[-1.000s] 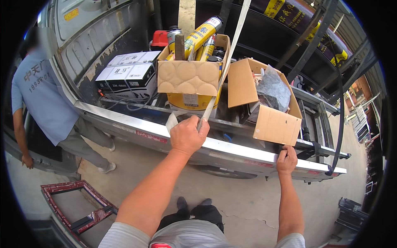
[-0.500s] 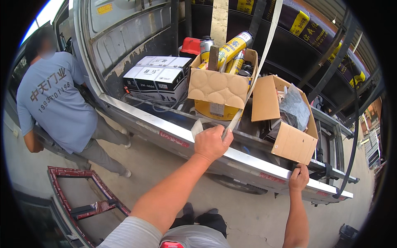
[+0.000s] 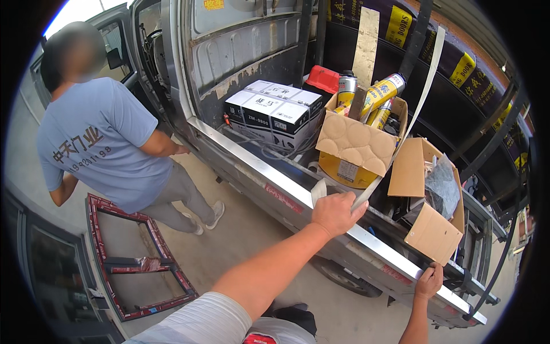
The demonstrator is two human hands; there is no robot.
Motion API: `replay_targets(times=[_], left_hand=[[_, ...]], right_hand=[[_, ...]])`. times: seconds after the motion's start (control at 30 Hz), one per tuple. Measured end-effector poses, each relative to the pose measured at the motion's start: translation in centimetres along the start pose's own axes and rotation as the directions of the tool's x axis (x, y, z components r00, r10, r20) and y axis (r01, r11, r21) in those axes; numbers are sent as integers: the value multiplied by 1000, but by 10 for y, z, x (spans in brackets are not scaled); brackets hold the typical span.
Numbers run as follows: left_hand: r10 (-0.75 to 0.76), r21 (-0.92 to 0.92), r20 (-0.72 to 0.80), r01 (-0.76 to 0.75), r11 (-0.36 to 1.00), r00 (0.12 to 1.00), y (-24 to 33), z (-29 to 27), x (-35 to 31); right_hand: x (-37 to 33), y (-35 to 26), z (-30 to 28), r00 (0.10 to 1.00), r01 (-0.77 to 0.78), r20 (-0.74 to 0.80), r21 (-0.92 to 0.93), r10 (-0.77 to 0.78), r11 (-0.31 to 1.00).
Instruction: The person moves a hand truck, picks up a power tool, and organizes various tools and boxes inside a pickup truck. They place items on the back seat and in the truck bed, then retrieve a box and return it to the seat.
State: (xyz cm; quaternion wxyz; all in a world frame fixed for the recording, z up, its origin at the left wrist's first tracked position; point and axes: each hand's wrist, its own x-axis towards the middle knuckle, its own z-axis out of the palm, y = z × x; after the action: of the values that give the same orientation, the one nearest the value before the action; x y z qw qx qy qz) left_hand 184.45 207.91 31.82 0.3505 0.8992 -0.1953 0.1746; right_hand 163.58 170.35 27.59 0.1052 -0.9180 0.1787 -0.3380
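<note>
My left hand is closed round a pale webbing strap. Its loose end sticks up beside my fist, and the long part runs up past the cartons to the upper right. Further right, my right hand is closed on the edge of the truck bed's side rail. Just above it is the hanging flap of an open carton, which holds a grey plastic bag. Beyond my left hand stands another carton with yellow foam cans and a wooden handle in it.
A white-and-black strapped box and a red case sit deeper in the truck bed. Long dark wrapped panels line the far side. To the left, a person in a blue shirt stands near a red-edged frame on the ground.
The view has swung left, so the truck and cartons appear further right. The person at left has turned and extends an arm toward the truck. Both my hands keep their holds.
</note>
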Motion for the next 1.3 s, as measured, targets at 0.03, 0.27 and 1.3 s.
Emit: replay_targets(times=[0.03,0.27,1.3], left_hand=[[2,-4,0,-2,1000,1000,-1,2,0],[57,-29,-22,-58,998,998,-1,2,-2],[-29,35,52,27,999,998,4,0,-1]], right_hand=[[0,0,0,1000,-4,-3,-3,4,1000],[-6,14,5,1000,-25,4,-4,25,1000],[5,-17,-8,993,63,-96,14,-61,998]])
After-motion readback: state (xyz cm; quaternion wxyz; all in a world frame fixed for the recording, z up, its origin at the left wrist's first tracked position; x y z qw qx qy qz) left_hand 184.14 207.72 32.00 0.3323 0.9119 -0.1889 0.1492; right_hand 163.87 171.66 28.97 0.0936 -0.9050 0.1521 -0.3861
